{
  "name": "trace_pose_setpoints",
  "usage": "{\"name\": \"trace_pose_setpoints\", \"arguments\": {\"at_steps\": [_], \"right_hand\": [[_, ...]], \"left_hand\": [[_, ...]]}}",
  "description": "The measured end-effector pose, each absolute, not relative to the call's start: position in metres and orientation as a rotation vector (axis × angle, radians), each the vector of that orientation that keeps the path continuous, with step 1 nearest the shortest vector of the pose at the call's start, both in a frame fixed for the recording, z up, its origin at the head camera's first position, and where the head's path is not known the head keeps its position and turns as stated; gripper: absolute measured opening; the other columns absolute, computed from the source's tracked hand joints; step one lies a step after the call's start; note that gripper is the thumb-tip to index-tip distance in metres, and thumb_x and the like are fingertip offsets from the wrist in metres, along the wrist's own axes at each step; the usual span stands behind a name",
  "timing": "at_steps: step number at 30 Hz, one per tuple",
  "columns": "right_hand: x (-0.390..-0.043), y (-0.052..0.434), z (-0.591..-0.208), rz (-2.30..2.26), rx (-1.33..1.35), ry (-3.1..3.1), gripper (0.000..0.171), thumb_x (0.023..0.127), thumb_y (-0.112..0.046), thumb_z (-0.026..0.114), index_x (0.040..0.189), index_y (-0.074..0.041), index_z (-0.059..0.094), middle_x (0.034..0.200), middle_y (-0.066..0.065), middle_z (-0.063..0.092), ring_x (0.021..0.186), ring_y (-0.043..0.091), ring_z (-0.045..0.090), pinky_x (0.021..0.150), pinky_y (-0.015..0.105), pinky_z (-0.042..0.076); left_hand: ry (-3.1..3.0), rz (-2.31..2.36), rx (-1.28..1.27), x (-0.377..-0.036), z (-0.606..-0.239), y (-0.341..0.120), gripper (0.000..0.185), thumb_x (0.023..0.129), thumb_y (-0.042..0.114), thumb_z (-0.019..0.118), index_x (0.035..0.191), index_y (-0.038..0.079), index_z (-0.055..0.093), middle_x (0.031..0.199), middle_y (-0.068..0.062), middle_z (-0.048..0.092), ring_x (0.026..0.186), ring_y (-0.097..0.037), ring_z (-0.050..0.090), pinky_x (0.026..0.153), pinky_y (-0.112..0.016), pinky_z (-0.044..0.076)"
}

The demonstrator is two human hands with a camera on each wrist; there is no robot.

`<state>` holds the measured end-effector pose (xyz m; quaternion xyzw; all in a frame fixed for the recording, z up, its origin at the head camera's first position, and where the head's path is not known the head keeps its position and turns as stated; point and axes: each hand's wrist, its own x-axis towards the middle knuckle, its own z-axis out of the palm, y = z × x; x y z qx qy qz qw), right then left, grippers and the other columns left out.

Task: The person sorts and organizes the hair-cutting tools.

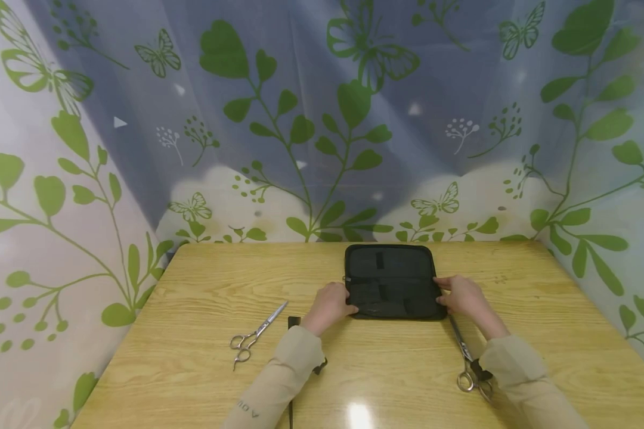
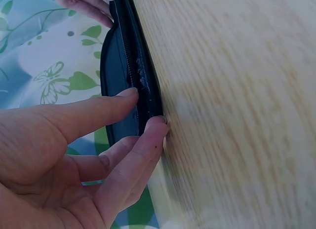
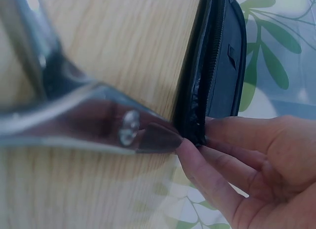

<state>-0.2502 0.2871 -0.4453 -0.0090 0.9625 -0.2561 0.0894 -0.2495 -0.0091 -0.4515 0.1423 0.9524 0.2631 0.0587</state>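
An unzipped black zip case (image 1: 390, 281) lies opened out on the wooden table, its pockets and a small loop facing up. My left hand (image 1: 330, 307) pinches its near left edge, thumb on top beside the zip (image 2: 127, 56) and fingertips at the underside. At the opposite edge, my right hand (image 1: 464, 298) pinches the border between thumb and fingers. A pair of scissors (image 1: 466, 357) lies close beneath the right wrist, its tip right by the case's corner; its blurred metal (image 3: 98, 118) fills the left of the right wrist view.
Another pair of silver scissors (image 1: 257, 335) rests on the table left of my left arm. A thin black tool with a flat head (image 1: 294, 322) is mostly hidden under the left sleeve. Behind the table (image 1: 220, 268) hangs a leaf-and-butterfly patterned curtain (image 1: 268, 196).
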Motion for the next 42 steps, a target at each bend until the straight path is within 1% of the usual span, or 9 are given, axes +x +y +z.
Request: {"name": "trace_pose_setpoints", "arguments": {"at_steps": [10, 15, 19, 24, 28, 31, 34, 38, 42], "right_hand": [[-0.246, 0.285, -0.448, -0.747, -0.076, 2.891, 0.056, 0.092, -0.003, 0.072, 0.142, 0.007, 0.051, 0.134, 0.029, 0.057, 0.058, 0.013, 0.065, 0.059, 0.028, 0.054], [-0.245, 0.282, -0.448, -0.723, -0.084, 2.904, 0.055, 0.091, -0.003, 0.072, 0.142, 0.007, 0.052, 0.133, 0.029, 0.058, 0.054, 0.013, 0.062, 0.056, 0.027, 0.051], [-0.246, 0.280, -0.449, -0.718, -0.085, 2.903, 0.056, 0.091, -0.003, 0.072, 0.142, 0.007, 0.052, 0.134, 0.028, 0.058, 0.047, 0.009, 0.047, 0.053, 0.026, 0.045], [-0.246, 0.277, -0.451, -0.713, -0.095, 2.909, 0.057, 0.090, -0.005, 0.072, 0.142, 0.007, 0.052, 0.134, 0.028, 0.057, 0.050, 0.013, 0.029, 0.055, 0.029, 0.035], [-0.245, 0.274, -0.450, -0.667, -0.099, 2.924, 0.057, 0.090, -0.007, 0.074, 0.142, 0.005, 0.053, 0.133, 0.026, 0.060, 0.079, 0.033, 0.063, 0.066, 0.034, 0.043], [-0.244, 0.272, -0.449, -0.627, -0.106, 2.935, 0.057, 0.090, -0.008, 0.075, 0.141, 0.004, 0.054, 0.132, 0.025, 0.061, 0.109, 0.042, 0.063, 0.074, 0.037, 0.046], [-0.242, 0.270, -0.448, -0.630, -0.108, 2.933, 0.057, 0.089, -0.007, 0.075, 0.141, 0.004, 0.055, 0.132, 0.025, 0.061, 0.112, 0.044, 0.062, 0.076, 0.040, 0.047], [-0.238, 0.267, -0.447, -0.640, -0.107, 2.933, 0.057, 0.089, -0.007, 0.075, 0.141, 0.004, 0.054, 0.132, 0.025, 0.061, 0.106, 0.042, 0.064, 0.076, 0.041, 0.047], [-0.235, 0.264, -0.447, -0.655, -0.117, 2.933, 0.056, 0.090, -0.006, 0.074, 0.141, 0.005, 0.054, 0.132, 0.026, 0.060, 0.061, 0.021, 0.051, 0.064, 0.034, 0.042]], "left_hand": [[2.885, 0.810, 0.416, -0.246, -0.452, -0.013, 0.033, 0.086, 0.015, 0.082, 0.107, -0.008, 0.071, 0.107, -0.021, 0.069, 0.102, -0.036, 0.065, 0.088, -0.046, 0.055], [2.898, 0.781, 0.454, -0.244, -0.453, -0.016, 0.025, 0.086, 0.016, 0.083, 0.089, -0.006, 0.071, 0.092, -0.016, 0.067, 0.080, -0.026, 0.060, 0.072, -0.036, 0.051], [2.893, 0.809, 0.446, -0.242, -0.453, -0.018, 0.024, 0.085, 0.015, 0.083, 0.086, -0.006, 0.070, 0.090, -0.015, 0.067, 0.073, -0.021, 0.053, 0.067, -0.034, 0.048], [2.901, 0.794, 0.434, -0.240, -0.453, -0.021, 0.032, 0.085, 0.015, 0.083, 0.105, -0.008, 0.072, 0.106, -0.020, 0.070, 0.097, -0.033, 0.067, 0.084, -0.043, 0.056], [2.903, 0.780, 0.439, -0.237, -0.454, -0.024, 0.033, 0.085, 0.016, 0.083, 0.106, -0.008, 0.072, 0.106, -0.020, 0.070, 0.100, -0.035, 0.066, 0.085, -0.044, 0.057], [2.909, 0.778, 0.434, -0.235, -0.454, -0.025, 0.033, 0.085, 0.015, 0.083, 0.106, -0.008, 0.072, 0.105, -0.020, 0.070, 0.099, -0.035, 0.066, 0.084, -0.043, 0.057], [2.923, 0.756, 0.416, -0.233, -0.454, -0.026, 0.033, 0.085, 0.016, 0.084, 0.105, -0.007, 0.072, 0.104, -0.019, 0.069, 0.098, -0.035, 0.066, 0.084, -0.043, 0.057], [2.932, 0.746, 0.400, -0.232, -0.454, -0.027, 0.032, 0.085, 0.017, 0.084, 0.104, -0.006, 0.072, 0.102, -0.017, 0.069, 0.097, -0.034, 0.066, 0.084, -0.043, 0.056], [2.946, 0.739, 0.415, -0.231, -0.454, -0.029, 0.032, 0.084, 0.017, 0.084, 0.103, -0.006, 0.072, 0.101, -0.017, 0.069, 0.096, -0.033, 0.066, 0.084, -0.042, 0.056]]}}
